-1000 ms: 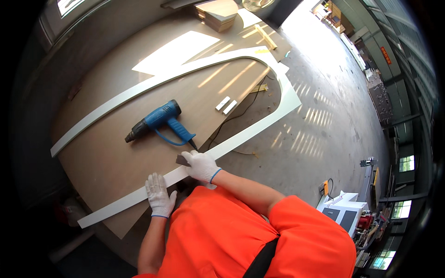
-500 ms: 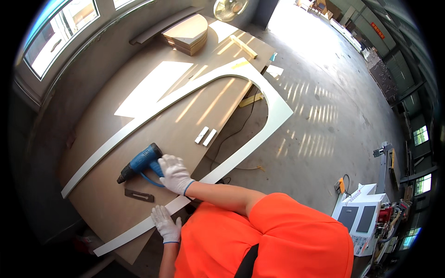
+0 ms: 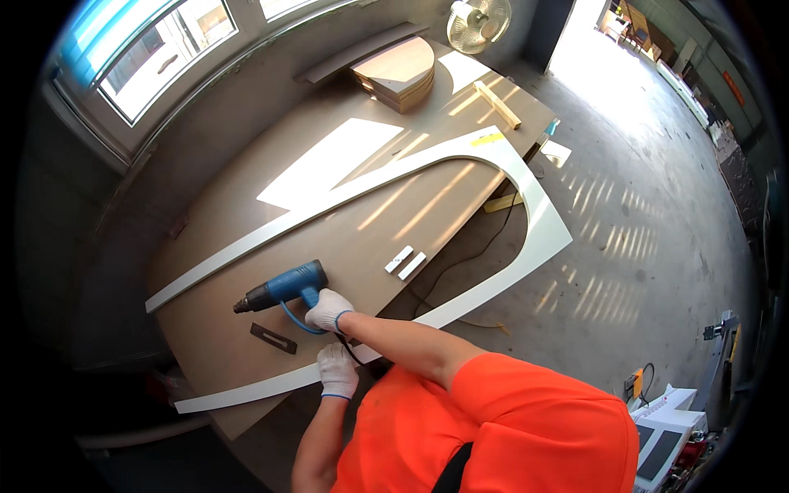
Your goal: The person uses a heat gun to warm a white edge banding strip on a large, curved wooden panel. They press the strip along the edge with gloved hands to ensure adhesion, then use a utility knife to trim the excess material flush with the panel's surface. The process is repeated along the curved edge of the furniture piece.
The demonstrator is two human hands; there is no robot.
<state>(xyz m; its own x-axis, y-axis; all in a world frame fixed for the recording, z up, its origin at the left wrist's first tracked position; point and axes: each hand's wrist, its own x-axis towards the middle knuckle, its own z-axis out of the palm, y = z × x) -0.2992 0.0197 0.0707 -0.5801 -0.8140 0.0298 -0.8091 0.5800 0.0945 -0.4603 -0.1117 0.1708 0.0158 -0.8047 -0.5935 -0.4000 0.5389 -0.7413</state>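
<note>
Right hand (image 3: pixel 327 311) wrapped round the handle of a blue heat gun (image 3: pixel 292 283); gun sits over the near part of the tabletop (image 3: pixel 222 329), dark nozzle pointing left. Its black cord (image 3: pixel 348 348) runs down between the two hands.

Left hand (image 3: pixel 338 371) at the near leg of a white arched frame (image 3: pixel 546 222), fingers bent over it; cannot tell whether they grasp it or merely rest there. Frame lies across the tabletop, open end left, curved end right and reaching out past the edge, above the floor (image 3: pixel 575 329). Yellow patch on its far corner.

Dark slotted bar (image 3: pixel 274 338) lies inside the frame, just nearer than the gun. Two small white blocks (image 3: pixel 406 262) side by side, right of the gun. Far end: stack of rounded boards (image 3: pixel 399 74), pale wooden strip (image 3: pixel 497 104) to its right.
</note>
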